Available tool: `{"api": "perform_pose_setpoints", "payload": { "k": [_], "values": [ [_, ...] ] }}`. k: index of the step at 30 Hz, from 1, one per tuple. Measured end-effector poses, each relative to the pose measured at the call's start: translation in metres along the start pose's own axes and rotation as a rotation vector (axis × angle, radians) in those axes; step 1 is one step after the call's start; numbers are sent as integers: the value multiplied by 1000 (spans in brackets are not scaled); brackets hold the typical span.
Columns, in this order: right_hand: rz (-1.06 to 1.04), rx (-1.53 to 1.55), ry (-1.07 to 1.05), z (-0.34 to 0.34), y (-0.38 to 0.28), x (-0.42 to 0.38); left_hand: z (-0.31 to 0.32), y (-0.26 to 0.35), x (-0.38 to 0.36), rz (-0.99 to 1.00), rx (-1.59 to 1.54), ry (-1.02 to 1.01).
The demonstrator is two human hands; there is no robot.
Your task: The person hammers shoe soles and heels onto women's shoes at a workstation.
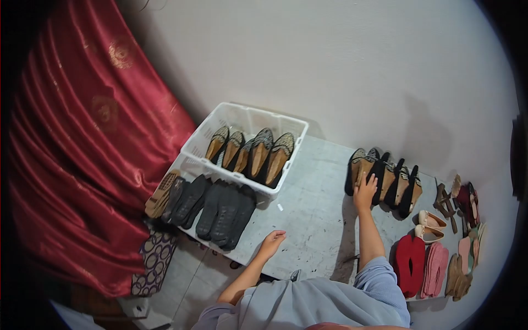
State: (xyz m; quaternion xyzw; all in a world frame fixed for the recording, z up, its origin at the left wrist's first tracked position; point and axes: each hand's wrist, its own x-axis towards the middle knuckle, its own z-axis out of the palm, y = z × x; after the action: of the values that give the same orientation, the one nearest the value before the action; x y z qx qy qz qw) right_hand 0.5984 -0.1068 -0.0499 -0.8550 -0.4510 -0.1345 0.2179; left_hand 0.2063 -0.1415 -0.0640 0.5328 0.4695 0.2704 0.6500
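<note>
In the head view, my right hand reaches over the near ends of black flat shoes with patterned toes and tan insoles, its fingers apart and touching a shoe at the left of the row. Whether the fingers bear any of its weight does not show. More such shoes stand side by side to the right. My left hand hovers above the table's front part, fingers curled together with nothing visible in them. Up and to its left, a white plastic crate contains several similar flat shoes.
Dark soles and brown soles lie before the crate on the grey table. To the right are cream flats, red pieces, pink pieces and other footwear. A red curtain hangs left; a wall rises behind.
</note>
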Motion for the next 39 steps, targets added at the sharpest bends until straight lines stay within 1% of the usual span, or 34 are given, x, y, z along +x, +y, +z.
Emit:
{"api": "perform_pose_setpoints", "payload": {
  "k": [1, 2, 3, 5, 7, 9, 11, 13, 15, 17, 18, 21, 22, 25, 26, 29, 30, 33, 35, 37, 38, 39],
  "values": [
    [3, -10, 12, 1, 2, 2, -7, -2, -6, 0, 6, 6],
    [7, 72, 51, 0, 6, 7, -15, -2, -12, 10, 14, 29],
    [19, 200, 127, -10, 7, 13, -22, -2, -17, 23, 21, 51],
    [27, 570, 214, -22, 23, 32, -37, 6, -27, 66, -19, 120],
    [224, 774, 221, -77, 4, 29, -53, 34, -39, 130, -112, 205],
    [186, 823, 249, -100, 2, 18, -74, 58, -40, 265, -141, 220],
    [137, 907, 275, -118, -7, 1, -93, 82, -33, 328, -226, 255],
    [221, 1036, 274, -136, -19, -22, -119, 96, -16, 291, 2, 319],
    [292, 1141, 282, -147, -31, -45, -147, 85, 17, 289, 182, 374],
    [360, 1216, 264, -148, -41, -67, -166, 85, 38, 232, 540, 517],
    [377, 1242, 249, -153, -51, -78, -176, 78, 52, 146, 655, 532],
    [405, 1400, 192, -164, -70, -107, -181, 90, 65, -94, 790, 543],
    [415, 1418, 164, -165, -69, -113, -184, 96, 67, -183, 777, 468],
    [399, 1426, 92, -176, -72, -127, -179, 104, 56, -162, 897, 464],
    [369, 1418, 77, -180, -73, -132, -175, 107, 52, -119, 885, 519],
    [281, 1358, 33, -200, -75, -139, -188, 91, 66, 70, 691, 531],
    [255, 1332, 19, -206, -74, -141, -216, 44, 108, 131, 377, 420],
    [193, 1298, -9, -217, -69, -143, -212, 90, 79, 15, 85, 176],
    [171, 1289, 3, -227, -70, -145, -208, 103, 59, 145, -126, 225],
    [148, 1336, 21, -233, -68, -148, -197, 127, 27, 264, -423, 275],
    [162, 1346, 17, -235, -65, -149, -199, 125, 21, 315, -506, 299],
    [154, 1367, 21, -237, -64, -150, -198, 123, 18, 315, -654, 312]
  ]
}}
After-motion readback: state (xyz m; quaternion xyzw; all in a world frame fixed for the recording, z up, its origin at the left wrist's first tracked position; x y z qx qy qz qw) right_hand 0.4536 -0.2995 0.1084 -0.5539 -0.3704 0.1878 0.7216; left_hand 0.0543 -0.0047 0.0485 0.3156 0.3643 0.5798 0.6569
